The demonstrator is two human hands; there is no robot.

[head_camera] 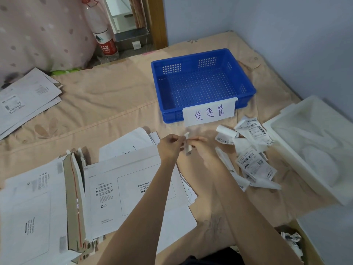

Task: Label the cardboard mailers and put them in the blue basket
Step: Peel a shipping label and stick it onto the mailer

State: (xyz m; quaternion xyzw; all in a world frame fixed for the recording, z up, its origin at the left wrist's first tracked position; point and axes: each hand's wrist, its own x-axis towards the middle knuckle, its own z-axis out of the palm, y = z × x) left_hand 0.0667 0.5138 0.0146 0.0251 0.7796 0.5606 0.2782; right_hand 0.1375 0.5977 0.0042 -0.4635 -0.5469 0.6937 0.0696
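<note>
We were at the labelling step, peeling; our left hand (pixel 170 145) and right hand (pixel 197 145) met at the middle of the frame, both pinching one small white label (pixel 187 145), which looked half-curled as if its backing was coming away; the print on it was too small to read. More loose labels (pixel 250 155) lay heaped right of centre on the bed (pixel 114 104). The top cardboard mailer (pixel 122 190) lay flat at lower centre-left, its outlined waybill box showing and still bare; the blue basket (pixel 202 83) sat above centre, holding nothing. Next, we judged, the freed label had to go squarely inside that box and be smoothed down before the mailer went into the basket.
</note>
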